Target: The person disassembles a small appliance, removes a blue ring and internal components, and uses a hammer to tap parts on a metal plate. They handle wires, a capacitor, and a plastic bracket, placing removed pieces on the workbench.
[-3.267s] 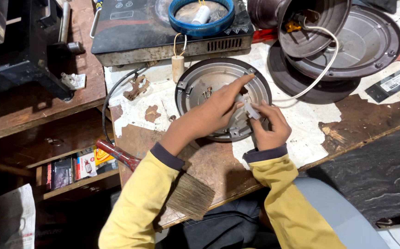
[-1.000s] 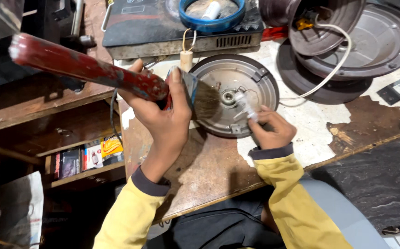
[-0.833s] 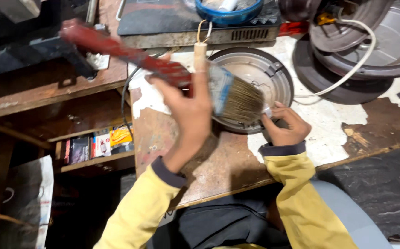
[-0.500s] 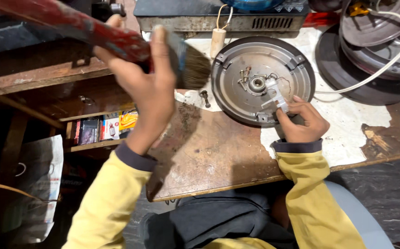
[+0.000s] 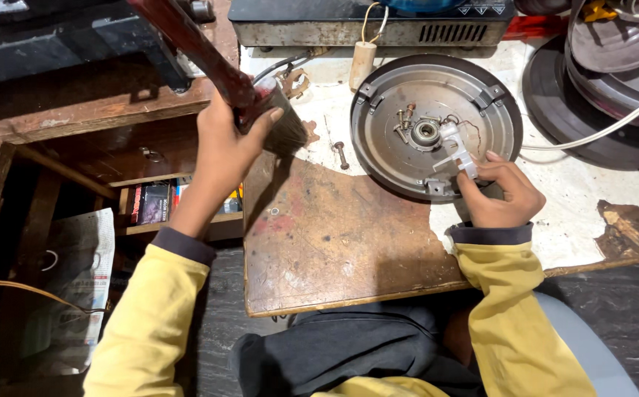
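Swung off the plate since the earlier frames, the brush (image 5: 260,103) now sits in the upper left-centre of the head view, its dark bristles clear of the round metal base plate (image 5: 437,121) and hanging over the worn edge of the workbench (image 5: 334,242). Half a second ago the bristles were just beside the plate's rim; a little before that they lay across its face. As I judge it, the sweeping pass is over and the plate is bared for the finer work at its hub. The left hand (image 5: 227,140) is clenched round the red handle where it meets the bristles. The right hand (image 5: 499,195), at centre right, has kept its place on the plate's lower edge, fingers pinching a small white plastic fitting (image 5: 455,147) that reaches toward the central bearing (image 5: 427,132). Loose screws (image 5: 405,116) lie just beside that bearing, and a single bolt (image 5: 340,153) rests on the bench to the plate's left. Much of the bench top is chipped white paint over scuffed brown wood. Along the top edge stands a flat appliance with a vent grille (image 5: 378,18); at upper right, dark round housings (image 5: 599,81) are stacked, a white cable (image 5: 599,132) trailing from them. Lower left shows a shelf with small boxes (image 5: 154,202).
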`<state>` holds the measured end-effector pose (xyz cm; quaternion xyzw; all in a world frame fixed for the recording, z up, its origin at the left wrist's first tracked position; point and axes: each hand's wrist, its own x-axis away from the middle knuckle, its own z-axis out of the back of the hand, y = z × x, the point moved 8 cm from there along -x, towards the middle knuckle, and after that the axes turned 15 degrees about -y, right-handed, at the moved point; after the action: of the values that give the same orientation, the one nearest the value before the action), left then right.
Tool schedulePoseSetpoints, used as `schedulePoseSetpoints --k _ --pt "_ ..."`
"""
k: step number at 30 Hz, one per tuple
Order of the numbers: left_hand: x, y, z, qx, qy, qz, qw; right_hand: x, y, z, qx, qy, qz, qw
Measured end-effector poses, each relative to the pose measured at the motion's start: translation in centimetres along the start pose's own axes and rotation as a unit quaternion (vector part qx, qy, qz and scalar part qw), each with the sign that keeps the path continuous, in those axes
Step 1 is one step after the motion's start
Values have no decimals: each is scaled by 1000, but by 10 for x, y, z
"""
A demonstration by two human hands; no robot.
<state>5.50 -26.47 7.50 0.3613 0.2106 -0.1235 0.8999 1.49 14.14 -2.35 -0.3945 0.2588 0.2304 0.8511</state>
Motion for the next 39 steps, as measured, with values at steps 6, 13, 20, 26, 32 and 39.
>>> schedulePoseSetpoints --k 6,13,20,26,32,39 --pt "10 12 -13 90 -13 -43 995 -2 1 -1 -2 -4 7 1000" --pt "26 26 -12 111 -187 -90 972 -7 2 1 2 -7 17 1000" --pt "54 19 50 -41 -219 29 974 -11 6 3 3 -10 53 999" --pt "73 46 77 -90 33 -76 992 -16 12 3 -16 -12 47 999" --pt "50 62 5 71 171 -21 983 -14 13 4 -6 -15 62 998" --pt "51 94 -54 175 152 12 973 -16 27 5 -17 -23 59 998"
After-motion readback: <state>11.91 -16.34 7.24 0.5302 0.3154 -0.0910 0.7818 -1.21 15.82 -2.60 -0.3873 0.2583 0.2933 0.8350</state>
